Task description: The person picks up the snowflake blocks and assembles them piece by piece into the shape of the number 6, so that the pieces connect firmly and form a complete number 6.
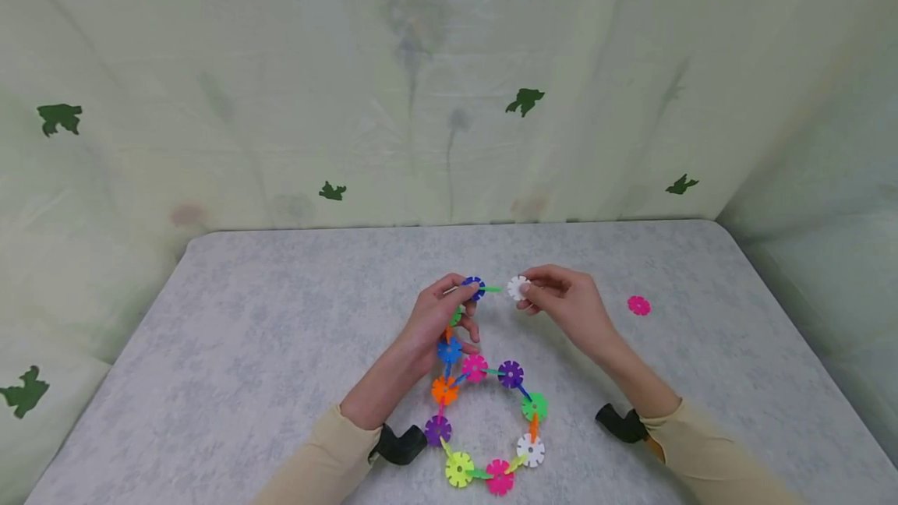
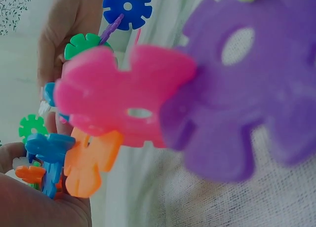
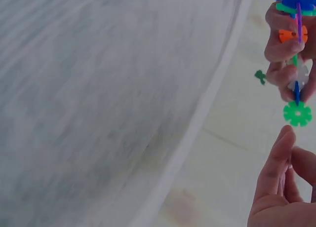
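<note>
In the head view a chain of colourful notched plastic discs hangs from my left hand [image 1: 424,322], whose thumb and fingers pinch it near a dark blue disc [image 1: 475,287]. A green disc [image 1: 493,289], seen edge-on, sticks out to the right at the chain's end. My right hand [image 1: 571,304] pinches a white disc [image 1: 517,287] a small gap from it. Below, the discs form a ring on the table, with a purple disc [image 1: 438,430] and a yellow disc [image 1: 459,470]. The left wrist view shows a blurred purple disc [image 2: 222,123] and a pink disc [image 2: 113,94] up close.
A loose pink disc [image 1: 639,305] lies on the grey table [image 1: 281,318], right of my right hand. A pale curtain with green leaf-like shapes [image 1: 525,101] stands behind the table's back edge. Black straps [image 1: 400,445] sit at both wrists.
</note>
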